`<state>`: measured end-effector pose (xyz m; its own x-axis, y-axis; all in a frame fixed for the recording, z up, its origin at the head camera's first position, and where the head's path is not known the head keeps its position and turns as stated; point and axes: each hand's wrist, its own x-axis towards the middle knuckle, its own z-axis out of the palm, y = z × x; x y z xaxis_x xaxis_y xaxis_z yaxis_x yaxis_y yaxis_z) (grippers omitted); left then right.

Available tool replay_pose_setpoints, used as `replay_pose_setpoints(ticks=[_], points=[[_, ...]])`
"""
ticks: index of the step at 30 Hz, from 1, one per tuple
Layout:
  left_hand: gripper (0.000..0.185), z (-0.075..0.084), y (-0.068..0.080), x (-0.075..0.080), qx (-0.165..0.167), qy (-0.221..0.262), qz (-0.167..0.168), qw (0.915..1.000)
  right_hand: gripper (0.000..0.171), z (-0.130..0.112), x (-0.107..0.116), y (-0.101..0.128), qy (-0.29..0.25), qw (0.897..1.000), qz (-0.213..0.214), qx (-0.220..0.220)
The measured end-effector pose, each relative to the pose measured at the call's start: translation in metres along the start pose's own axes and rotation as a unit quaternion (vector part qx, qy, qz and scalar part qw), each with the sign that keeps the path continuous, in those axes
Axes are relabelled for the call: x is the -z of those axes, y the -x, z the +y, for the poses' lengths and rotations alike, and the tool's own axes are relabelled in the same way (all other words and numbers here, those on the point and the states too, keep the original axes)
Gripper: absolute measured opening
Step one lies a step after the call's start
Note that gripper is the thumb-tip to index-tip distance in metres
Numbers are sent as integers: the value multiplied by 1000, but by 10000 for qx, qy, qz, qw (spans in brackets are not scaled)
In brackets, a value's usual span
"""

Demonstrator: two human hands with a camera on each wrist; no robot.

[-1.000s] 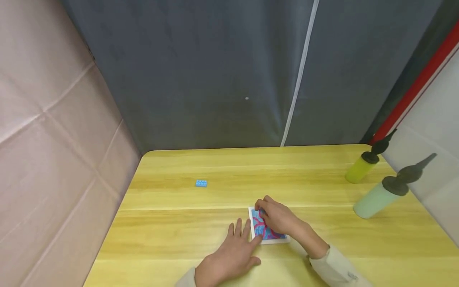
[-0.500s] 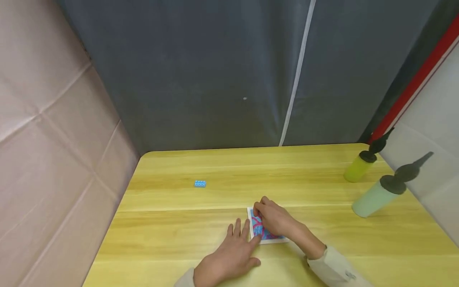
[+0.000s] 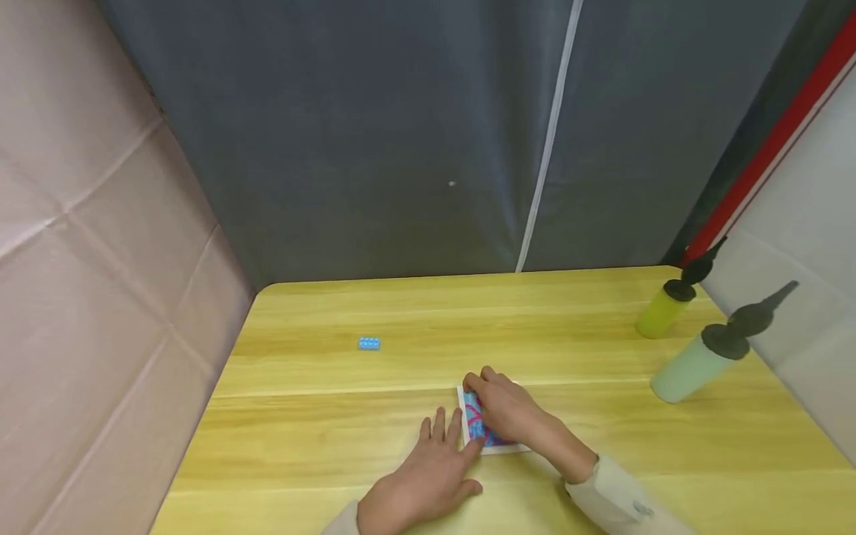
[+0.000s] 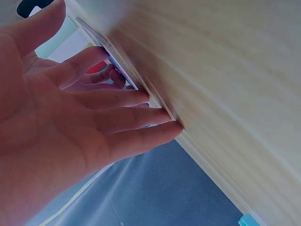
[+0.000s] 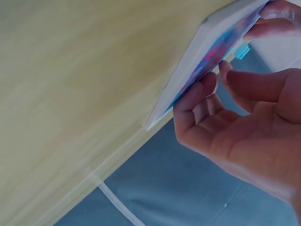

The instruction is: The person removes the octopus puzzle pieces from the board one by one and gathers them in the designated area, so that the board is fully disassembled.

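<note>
A small flat picture board point(image 3: 473, 427), blue and pink with a white border, lies on the table in front of me. My left hand point(image 3: 428, 475) is spread out at its left side, index finger on its lower left corner and the other fingers on the wood. Over the upper and right part of the picture is my right hand point(image 3: 508, 409). In the right wrist view, its fingers point(image 5: 195, 108) are curled with the tips on the board's point(image 5: 214, 49) coloured face, thumb close by. I cannot tell whether they pinch something small.
A light blue toy brick point(image 3: 369, 343) with studs lies farther back on the left of the wooden table point(image 3: 301, 431). On the right stand a yellow-green bottle point(image 3: 662, 312) and a pale green bottle point(image 3: 692, 371), both with black tops. A grey curtain point(image 3: 368, 148) hangs behind the table.
My right hand has slid slightly left and toward me over the board, covering more of the picture. The left hand keeps its place on the corner. The head view has shifted slightly.
</note>
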<state>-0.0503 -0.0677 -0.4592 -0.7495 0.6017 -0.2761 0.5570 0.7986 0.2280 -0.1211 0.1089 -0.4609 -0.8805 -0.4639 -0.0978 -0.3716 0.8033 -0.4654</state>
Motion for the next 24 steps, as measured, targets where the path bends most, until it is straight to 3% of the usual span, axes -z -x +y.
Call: replay_pose_setpoints(ticks=[11,24], points=[[66,-2,-2,2,4,89,38,10000,12,-4,3,-4,195,9998,43,25],[63,-3,-1,1,-23,71,21,10000,21,-3,1,-5,110,9998,-47,-135]])
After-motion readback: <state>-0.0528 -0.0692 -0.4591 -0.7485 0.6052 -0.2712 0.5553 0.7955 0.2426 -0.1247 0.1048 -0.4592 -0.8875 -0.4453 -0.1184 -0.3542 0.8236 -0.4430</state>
